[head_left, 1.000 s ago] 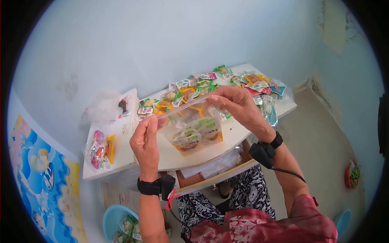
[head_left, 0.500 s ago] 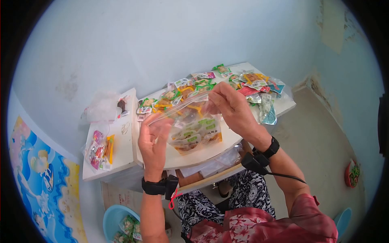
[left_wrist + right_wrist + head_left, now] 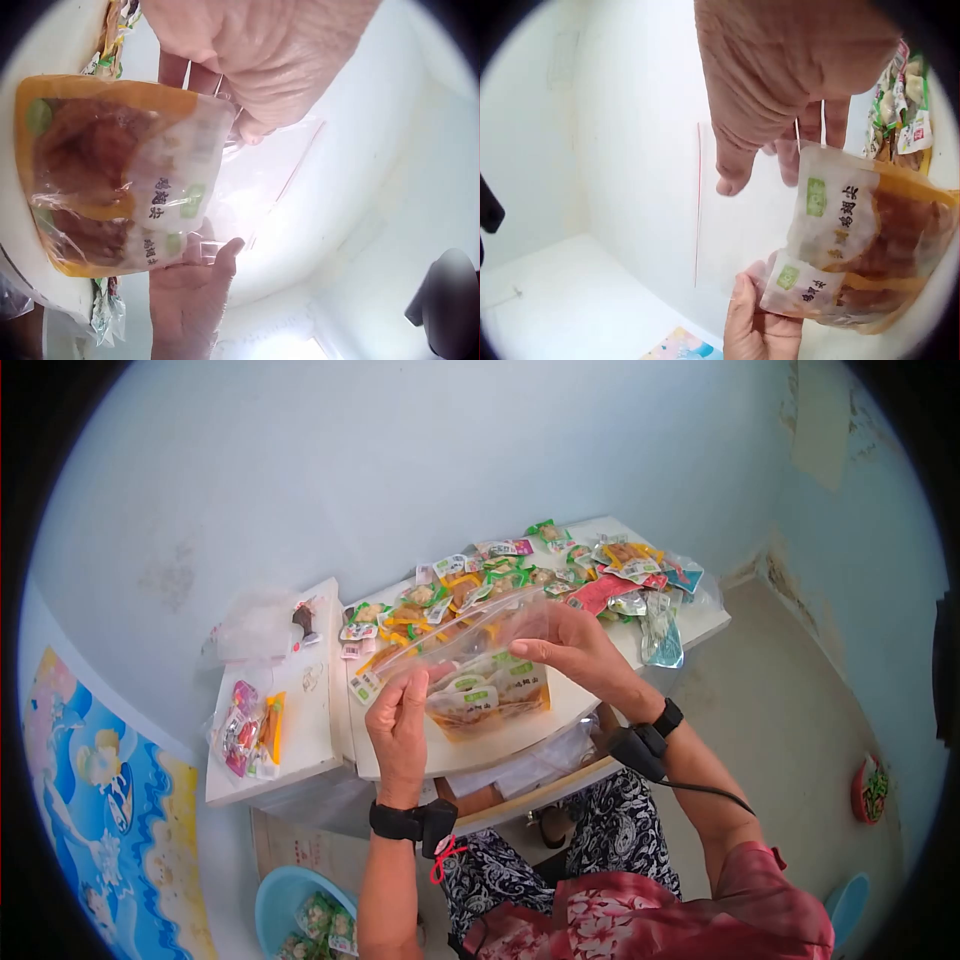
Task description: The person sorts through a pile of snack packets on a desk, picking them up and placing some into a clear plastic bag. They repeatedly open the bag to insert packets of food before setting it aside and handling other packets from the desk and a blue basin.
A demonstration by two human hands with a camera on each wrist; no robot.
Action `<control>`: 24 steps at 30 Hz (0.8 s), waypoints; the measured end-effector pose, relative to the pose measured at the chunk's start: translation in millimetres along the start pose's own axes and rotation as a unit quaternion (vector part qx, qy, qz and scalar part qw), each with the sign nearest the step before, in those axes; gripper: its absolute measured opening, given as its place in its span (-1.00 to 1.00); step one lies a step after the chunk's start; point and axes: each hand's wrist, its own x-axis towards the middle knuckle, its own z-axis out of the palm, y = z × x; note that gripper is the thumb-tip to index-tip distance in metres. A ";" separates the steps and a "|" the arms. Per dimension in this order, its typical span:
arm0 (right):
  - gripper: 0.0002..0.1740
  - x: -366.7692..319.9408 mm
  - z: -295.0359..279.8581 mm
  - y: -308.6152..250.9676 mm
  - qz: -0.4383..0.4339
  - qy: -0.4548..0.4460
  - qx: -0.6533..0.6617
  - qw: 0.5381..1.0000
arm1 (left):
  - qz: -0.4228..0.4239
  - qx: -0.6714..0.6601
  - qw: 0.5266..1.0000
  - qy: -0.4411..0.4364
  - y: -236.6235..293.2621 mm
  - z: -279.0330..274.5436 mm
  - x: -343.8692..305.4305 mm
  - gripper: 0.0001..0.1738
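Note:
A clear zip bag (image 3: 410,650) with orange-and-white food packets (image 3: 480,705) in its lower part is held above the table between both hands. My left hand (image 3: 400,735) grips its left side, thumb towards me. At its right side my right hand (image 3: 590,650) holds the plastic, fingers behind and thumb in front. In the left wrist view the packets (image 3: 112,172) show through the film beside the left hand (image 3: 262,52). The right wrist view has the right hand (image 3: 787,75) above the packets (image 3: 862,232), and the bag's red seal line runs at the left.
Many small food packets (image 3: 420,598) lie along the table's back, with a larger pile (image 3: 635,565) at the right. A side table (image 3: 300,745) carries a filled bag (image 3: 240,730) and clear plastic (image 3: 255,628). Below are an open drawer (image 3: 530,790) and a blue basin (image 3: 275,900) with packets.
My left hand has moved right and its fingers have closed on the bag again after loosening. The right hand has lowered slightly, and the bag's top edge has slackened.

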 end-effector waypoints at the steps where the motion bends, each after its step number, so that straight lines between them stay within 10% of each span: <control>1: -0.77 0.8 -4.7 10.5 -0.012 -0.015 -0.022 1.000 | 0.000 -0.001 1.000 0.003 1.7 0.4 -0.1 -0.68; 24: -0.70 -10.1 -1.8 40.3 0.174 0.080 0.056 0.980 | 0.008 0.068 0.995 0.073 10.4 11.5 0.3 -0.53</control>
